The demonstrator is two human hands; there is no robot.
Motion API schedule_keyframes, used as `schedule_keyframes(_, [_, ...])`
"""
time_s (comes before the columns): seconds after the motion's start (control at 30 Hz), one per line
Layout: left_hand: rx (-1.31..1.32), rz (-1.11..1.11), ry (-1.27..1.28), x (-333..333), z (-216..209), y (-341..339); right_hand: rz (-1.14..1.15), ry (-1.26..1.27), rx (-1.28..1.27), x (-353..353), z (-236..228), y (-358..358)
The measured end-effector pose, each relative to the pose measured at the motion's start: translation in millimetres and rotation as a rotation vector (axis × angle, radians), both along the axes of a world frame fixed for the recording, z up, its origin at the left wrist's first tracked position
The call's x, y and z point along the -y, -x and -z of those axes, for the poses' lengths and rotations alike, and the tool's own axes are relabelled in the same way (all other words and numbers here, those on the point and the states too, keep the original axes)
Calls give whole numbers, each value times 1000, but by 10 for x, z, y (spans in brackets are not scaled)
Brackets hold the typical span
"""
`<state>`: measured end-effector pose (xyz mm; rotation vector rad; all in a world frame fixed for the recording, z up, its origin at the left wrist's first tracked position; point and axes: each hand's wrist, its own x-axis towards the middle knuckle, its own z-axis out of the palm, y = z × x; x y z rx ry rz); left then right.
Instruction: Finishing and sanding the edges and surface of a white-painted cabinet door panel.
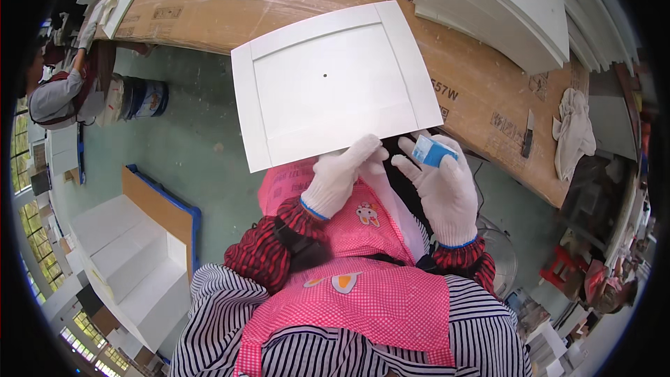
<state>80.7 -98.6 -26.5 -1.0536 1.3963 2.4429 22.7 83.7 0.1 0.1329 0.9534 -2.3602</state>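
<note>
A white framed panel (328,91), like a cabinet door, lies on the cardboard-covered table with its near side overhanging toward me. A small dark dot marks its recessed middle. At its near edge is my left hand (342,176), in a white knitted glove, fingers bent together and pointing right, overlapping the edge. Whatever those fingers may hold is hidden. To the right of the panel's near corner, my right hand (447,192), also gloved, grips a small blue-and-white block (431,151) between thumb and fingers, palm turned up.
Cardboard (481,98) covers the table. On it lie stacked white panels (495,14), a dark-bladed scraper (528,134) and a white cloth (574,132). White boards (132,258) stand at lower left. A bucket (143,96) and another person (63,94) are at far left.
</note>
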Motion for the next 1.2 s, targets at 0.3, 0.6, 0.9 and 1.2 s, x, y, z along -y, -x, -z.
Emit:
schedule_keyframes(0.3, [-386,-372,-288,982,1026,-143,60,116,177,117,266,304])
schedule_keyframes(0.6, [-139,14,-5,1619,551,-173,209,-401,-129,-206,142,378])
schedule_keyframes(0.9, [-50,364,452,48,-405,-480,260,-1034,-685,-572,155,750])
schedule_keyframes(1.2, [-249,429,612,48,-345,-522,54,-1167,-941,-480,122,676])
